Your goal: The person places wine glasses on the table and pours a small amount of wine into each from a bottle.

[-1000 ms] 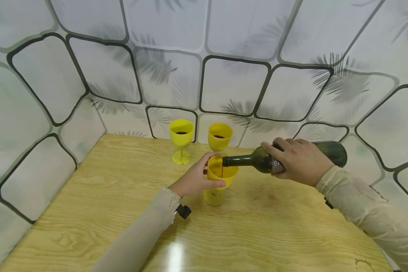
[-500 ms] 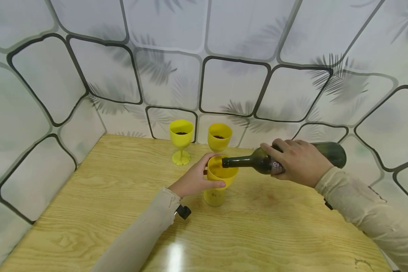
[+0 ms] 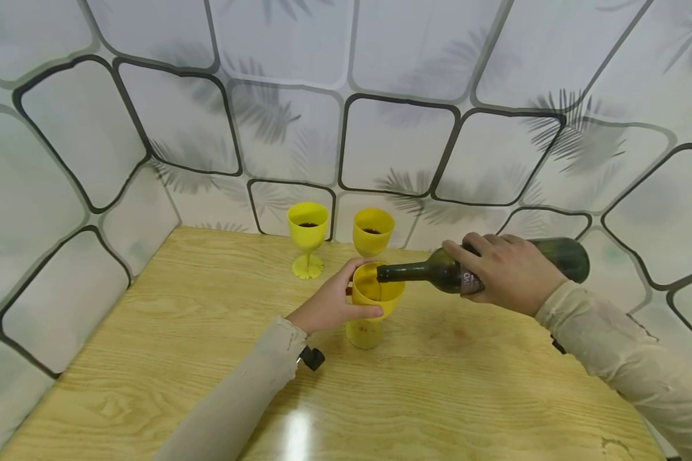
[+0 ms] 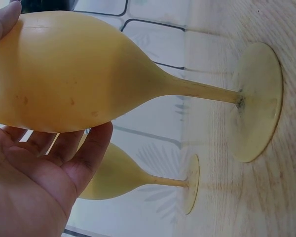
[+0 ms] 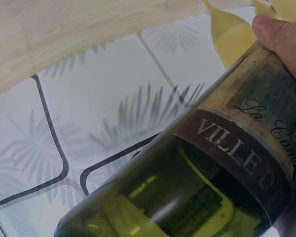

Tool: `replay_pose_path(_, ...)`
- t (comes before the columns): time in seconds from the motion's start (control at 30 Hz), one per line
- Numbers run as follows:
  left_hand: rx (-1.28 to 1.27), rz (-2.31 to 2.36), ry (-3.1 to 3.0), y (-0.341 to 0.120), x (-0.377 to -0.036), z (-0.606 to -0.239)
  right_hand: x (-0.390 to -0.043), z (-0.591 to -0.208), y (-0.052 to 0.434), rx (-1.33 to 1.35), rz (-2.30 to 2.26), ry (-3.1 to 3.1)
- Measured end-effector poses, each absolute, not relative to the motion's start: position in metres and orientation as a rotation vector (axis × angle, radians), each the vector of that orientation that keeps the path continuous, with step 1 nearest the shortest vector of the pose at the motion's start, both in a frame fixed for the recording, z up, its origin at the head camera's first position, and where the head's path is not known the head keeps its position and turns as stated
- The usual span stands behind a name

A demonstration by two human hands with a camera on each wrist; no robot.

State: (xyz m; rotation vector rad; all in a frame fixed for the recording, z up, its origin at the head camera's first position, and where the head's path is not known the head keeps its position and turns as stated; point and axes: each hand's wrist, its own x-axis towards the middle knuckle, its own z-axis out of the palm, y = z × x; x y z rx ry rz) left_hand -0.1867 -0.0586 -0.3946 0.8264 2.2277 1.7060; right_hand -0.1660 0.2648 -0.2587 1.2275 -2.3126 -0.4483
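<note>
The left hand is curling round the bowl of a yellow goblet standing on the bench. The right hand is gripping a dark bottle, tipped level, mouth over that goblet's rim. Two more goblets are standing behind.

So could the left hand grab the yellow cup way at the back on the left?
Probably yes: the table between is bare. But the left hand is holding the near cup.
</note>
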Motion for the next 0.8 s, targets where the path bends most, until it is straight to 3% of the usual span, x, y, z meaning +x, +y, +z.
replay_pose_path(0.8,0.829,1.698,2.243,-0.0578,-0.1857,-0.3927,-0.1636,-0.2541,0.2615,1.212,-0.496,-2.335)
